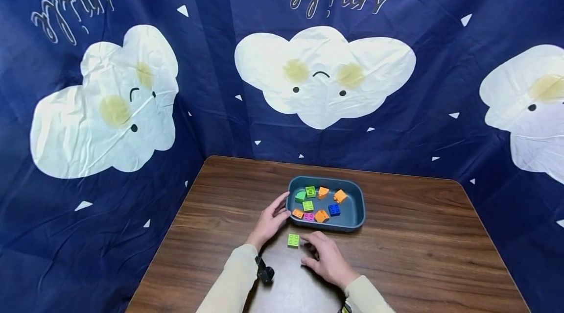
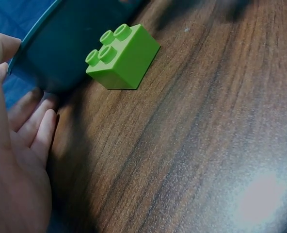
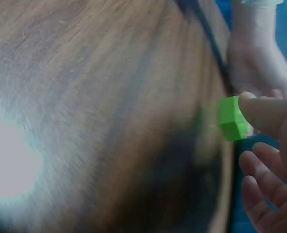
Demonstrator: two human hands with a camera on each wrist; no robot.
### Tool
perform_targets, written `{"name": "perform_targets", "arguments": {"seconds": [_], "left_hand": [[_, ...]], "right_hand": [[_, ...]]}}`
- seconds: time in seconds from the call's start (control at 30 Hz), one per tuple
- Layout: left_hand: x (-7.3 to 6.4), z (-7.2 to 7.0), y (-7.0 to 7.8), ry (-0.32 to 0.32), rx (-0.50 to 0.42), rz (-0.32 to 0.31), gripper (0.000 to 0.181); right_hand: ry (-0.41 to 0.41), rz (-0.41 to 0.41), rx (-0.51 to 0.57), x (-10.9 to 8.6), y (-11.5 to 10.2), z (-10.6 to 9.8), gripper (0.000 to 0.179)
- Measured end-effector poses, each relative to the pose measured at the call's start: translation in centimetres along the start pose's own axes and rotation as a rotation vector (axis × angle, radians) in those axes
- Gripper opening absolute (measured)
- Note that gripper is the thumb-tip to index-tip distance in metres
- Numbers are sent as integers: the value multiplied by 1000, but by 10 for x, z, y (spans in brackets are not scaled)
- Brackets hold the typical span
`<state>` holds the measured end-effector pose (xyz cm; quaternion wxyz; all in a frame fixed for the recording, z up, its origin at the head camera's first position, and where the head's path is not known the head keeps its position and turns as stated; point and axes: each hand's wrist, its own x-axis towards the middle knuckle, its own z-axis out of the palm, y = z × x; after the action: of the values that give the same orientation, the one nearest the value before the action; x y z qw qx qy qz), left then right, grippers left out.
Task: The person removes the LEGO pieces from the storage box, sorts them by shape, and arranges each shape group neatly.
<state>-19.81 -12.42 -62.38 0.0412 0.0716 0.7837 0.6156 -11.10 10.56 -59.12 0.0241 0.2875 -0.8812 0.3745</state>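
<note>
A lime green toy building brick [image 1: 293, 240] with round studs stands on the wooden table, in front of a dark teal tray [image 1: 359, 222]. My right hand [image 1: 328, 259] is just to the right of this brick, fingers loosely bent and spread, nothing held. In the right wrist view the thumb overlaps the brick [image 3: 229, 119]. My left hand [image 1: 269, 222] is at the tray's left end, with fingertips on the rim near the front corner. The left wrist view shows its other fingers relaxed beside the tray's outer wall [image 2: 71, 43].
Inside the tray lie several bricks, among them a blue brick [image 1: 334, 210], a pink brick [image 1: 309, 216], an orange brick [image 1: 340, 196] and a green piece [image 1: 300, 197]. A dark blue curtain [image 1: 211, 58] with printed clouds hangs behind and beside the table [image 1: 418, 234].
</note>
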Motion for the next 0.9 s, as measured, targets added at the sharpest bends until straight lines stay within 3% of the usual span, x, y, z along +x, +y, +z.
{"name": "perform_targets", "arguments": {"seconds": [0.13, 0.3, 0.47, 0.67, 0.9], "left_hand": [[0, -3, 0, -19, -2, -3, 59], [-1, -5, 0, -32, -7, -10, 60], [-1, -5, 1, -43, 2, -17, 59], [-2, -6, 2, -40, 5, -31, 58], [-3, -4, 2, -30, -46, 3, 59]], "right_hand": [[20, -17, 12, 0, -11, -23, 49], [138, -64, -78, 10, -15, -62, 48], [212, 1, -150, 24, -1, -102, 46], [144, 138, -168, 34, 24, -124, 46], [7, 217, -185, 44, 48, -119, 45]]}}
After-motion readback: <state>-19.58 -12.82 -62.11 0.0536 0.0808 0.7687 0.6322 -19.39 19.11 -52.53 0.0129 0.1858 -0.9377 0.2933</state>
